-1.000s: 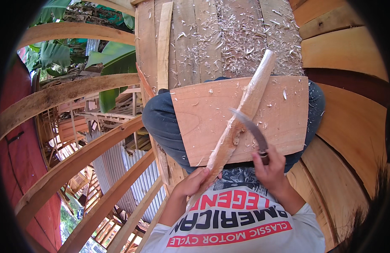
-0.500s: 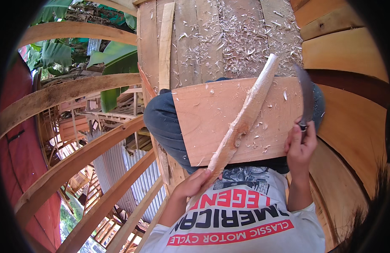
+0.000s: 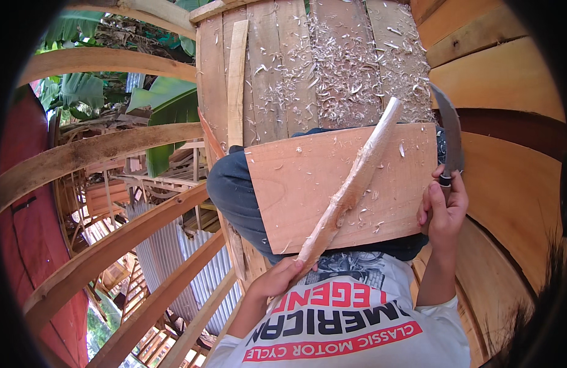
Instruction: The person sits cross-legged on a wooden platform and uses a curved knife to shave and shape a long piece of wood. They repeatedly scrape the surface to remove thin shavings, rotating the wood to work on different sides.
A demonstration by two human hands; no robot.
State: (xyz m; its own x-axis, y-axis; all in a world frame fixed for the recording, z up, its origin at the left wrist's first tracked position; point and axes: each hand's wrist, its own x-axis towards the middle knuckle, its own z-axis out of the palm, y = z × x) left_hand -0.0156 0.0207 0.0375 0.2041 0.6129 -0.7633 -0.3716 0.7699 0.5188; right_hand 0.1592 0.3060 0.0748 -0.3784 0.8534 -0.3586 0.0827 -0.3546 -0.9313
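Observation:
A peeled, pale wooden stick (image 3: pixel 351 182) slants across a flat wooden board (image 3: pixel 280 202) that rests on my lap. My left hand (image 3: pixel 280 277) is wrapped round the stick's near end, close to my shirt. On the right, my right hand (image 3: pixel 444 205) grips a knife by its handle, most of which the fingers hide. The knife's broad, curved blade (image 3: pixel 450 132) points up and away, beside the board's right edge and apart from the stick. A knot shows on the stick's lower half, and a few shavings lie on the board.
Curled shavings (image 3: pixel 351 73) cover much of the plank floor (image 3: pixel 268 86) ahead. A loose wooden strip (image 3: pixel 237 80) lies there at the left. Slatted rails (image 3: pixel 112 242) stand to my left, with corrugated metal sheets below. A plank wall (image 3: pixel 504 178) rises close on the right.
The knife and my right hand have shifted slightly right and down in view. The whole scene has also dropped a little, while my left hand keeps its hold on the stick.

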